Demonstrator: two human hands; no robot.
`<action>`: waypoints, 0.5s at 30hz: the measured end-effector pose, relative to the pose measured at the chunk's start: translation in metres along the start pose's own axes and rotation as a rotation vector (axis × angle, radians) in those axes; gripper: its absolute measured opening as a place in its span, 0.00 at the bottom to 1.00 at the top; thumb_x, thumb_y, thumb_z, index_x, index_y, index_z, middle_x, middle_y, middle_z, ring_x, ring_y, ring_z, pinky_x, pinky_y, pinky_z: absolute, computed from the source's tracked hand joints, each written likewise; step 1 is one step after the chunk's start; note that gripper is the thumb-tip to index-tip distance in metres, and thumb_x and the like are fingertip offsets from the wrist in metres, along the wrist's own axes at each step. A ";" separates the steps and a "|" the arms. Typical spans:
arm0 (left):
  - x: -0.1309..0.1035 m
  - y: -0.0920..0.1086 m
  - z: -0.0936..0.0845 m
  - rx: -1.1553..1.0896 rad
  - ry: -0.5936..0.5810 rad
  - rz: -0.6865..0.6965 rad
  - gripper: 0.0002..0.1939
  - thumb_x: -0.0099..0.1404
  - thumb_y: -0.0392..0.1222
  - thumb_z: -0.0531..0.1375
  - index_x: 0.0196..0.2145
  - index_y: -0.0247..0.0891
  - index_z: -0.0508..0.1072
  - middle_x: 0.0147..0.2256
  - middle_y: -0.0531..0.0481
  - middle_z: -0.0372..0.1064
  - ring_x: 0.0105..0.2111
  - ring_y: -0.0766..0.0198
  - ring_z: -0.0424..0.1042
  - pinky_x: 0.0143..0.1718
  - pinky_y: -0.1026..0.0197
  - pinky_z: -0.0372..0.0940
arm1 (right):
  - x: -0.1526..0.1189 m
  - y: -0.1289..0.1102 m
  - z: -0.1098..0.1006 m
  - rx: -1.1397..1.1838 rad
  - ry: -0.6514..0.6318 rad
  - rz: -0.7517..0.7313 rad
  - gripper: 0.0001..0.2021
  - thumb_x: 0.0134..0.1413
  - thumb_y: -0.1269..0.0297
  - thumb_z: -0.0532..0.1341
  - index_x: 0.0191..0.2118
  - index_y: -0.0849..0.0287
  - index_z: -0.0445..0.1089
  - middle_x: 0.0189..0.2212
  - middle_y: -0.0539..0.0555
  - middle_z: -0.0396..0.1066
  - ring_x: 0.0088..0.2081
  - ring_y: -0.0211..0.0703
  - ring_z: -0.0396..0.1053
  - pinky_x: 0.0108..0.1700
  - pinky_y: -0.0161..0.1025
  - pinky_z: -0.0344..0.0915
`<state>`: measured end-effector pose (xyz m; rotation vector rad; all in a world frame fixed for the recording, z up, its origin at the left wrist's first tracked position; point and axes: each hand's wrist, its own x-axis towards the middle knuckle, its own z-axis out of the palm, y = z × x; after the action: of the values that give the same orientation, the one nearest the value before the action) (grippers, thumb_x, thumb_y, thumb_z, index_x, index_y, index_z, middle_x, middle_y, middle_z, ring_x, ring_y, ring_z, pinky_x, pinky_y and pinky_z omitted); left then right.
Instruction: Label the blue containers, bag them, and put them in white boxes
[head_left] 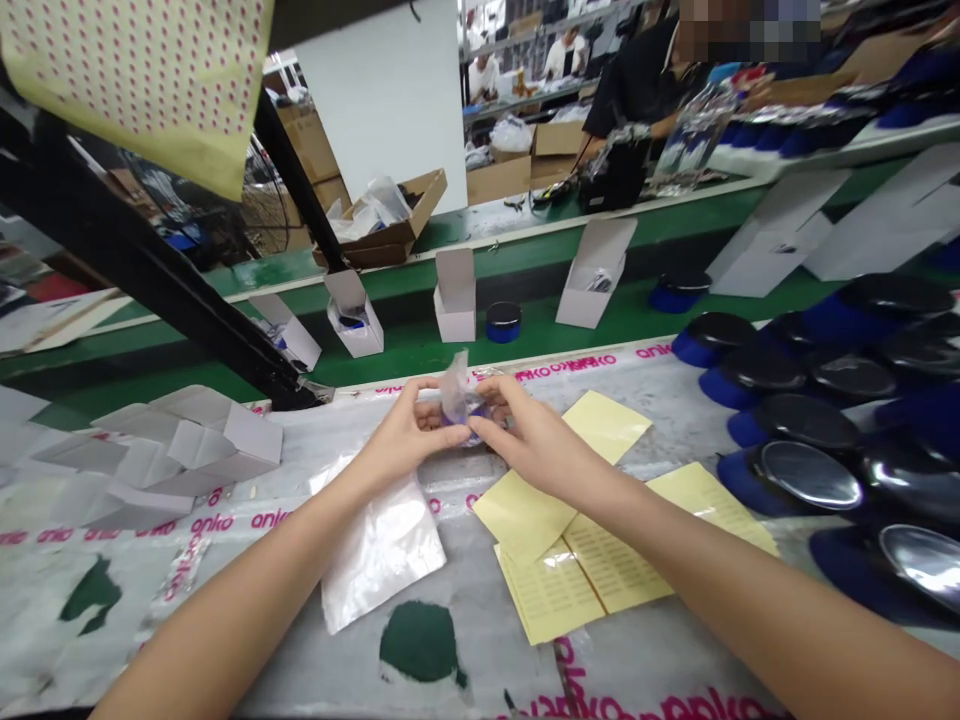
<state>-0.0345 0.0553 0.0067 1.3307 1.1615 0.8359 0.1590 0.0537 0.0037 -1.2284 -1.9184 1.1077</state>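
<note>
Close together over the middle of the table, my left hand (421, 425) and my right hand (517, 420) both hold a clear plastic bag (454, 388) with something blue in it. The fingers of each hand are closed on the bag from either side, thumbs nearly touching in front. Below my left hand lies a stack of flat clear bags (386, 550). Yellow label sheets (600, 570) spread out under my right wrist and forearm.
Open white boxes (456, 300) and a blue jar with a black lid (503, 322) stand on the green conveyor (405, 330). Many blue jars (795, 420) crowd the right. Flattened white boxes (225, 440) lie left. A black post (150, 250) rises at the left. A person (637, 80) works beyond.
</note>
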 end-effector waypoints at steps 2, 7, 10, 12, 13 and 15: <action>0.001 0.006 0.000 -0.224 -0.008 -0.170 0.26 0.60 0.48 0.69 0.50 0.41 0.63 0.39 0.48 0.76 0.37 0.62 0.77 0.42 0.58 0.71 | -0.001 0.000 0.001 0.032 -0.013 -0.045 0.26 0.62 0.54 0.61 0.63 0.52 0.59 0.56 0.60 0.71 0.54 0.53 0.71 0.51 0.49 0.69; 0.001 0.015 -0.005 -0.297 -0.199 -0.433 0.30 0.65 0.68 0.58 0.46 0.37 0.69 0.31 0.43 0.78 0.24 0.65 0.76 0.29 0.63 0.70 | 0.002 -0.007 -0.005 -0.257 -0.011 -0.003 0.22 0.66 0.63 0.55 0.64 0.56 0.64 0.53 0.61 0.75 0.53 0.55 0.72 0.52 0.50 0.67; 0.005 0.013 -0.004 -0.075 -0.113 -0.380 0.33 0.65 0.69 0.56 0.55 0.39 0.64 0.28 0.45 0.79 0.19 0.64 0.74 0.19 0.67 0.62 | 0.011 -0.014 -0.014 -0.349 -0.064 0.029 0.18 0.69 0.63 0.49 0.51 0.57 0.75 0.42 0.58 0.79 0.43 0.52 0.76 0.44 0.46 0.67; 0.008 0.012 -0.003 0.133 0.016 -0.230 0.23 0.69 0.59 0.58 0.51 0.38 0.65 0.22 0.51 0.75 0.15 0.66 0.69 0.15 0.69 0.56 | 0.018 -0.016 -0.017 -0.403 -0.053 0.033 0.17 0.69 0.60 0.51 0.49 0.59 0.75 0.42 0.61 0.77 0.45 0.55 0.75 0.44 0.47 0.66; 0.009 0.012 -0.003 0.210 0.058 -0.155 0.17 0.70 0.54 0.57 0.46 0.38 0.67 0.20 0.53 0.73 0.14 0.68 0.66 0.15 0.69 0.54 | 0.021 -0.017 -0.016 -0.433 -0.046 0.021 0.18 0.67 0.56 0.55 0.53 0.59 0.73 0.46 0.63 0.75 0.48 0.57 0.74 0.45 0.47 0.66; 0.009 0.015 -0.003 0.262 0.082 -0.041 0.11 0.71 0.48 0.54 0.39 0.37 0.68 0.17 0.56 0.69 0.13 0.69 0.62 0.16 0.69 0.53 | 0.028 -0.017 -0.012 -0.518 -0.092 -0.030 0.28 0.59 0.50 0.64 0.61 0.58 0.67 0.53 0.65 0.71 0.53 0.59 0.71 0.45 0.46 0.66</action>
<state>-0.0324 0.0668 0.0205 1.4902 1.3949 0.7329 0.1506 0.0794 0.0255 -1.4233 -2.3779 0.6761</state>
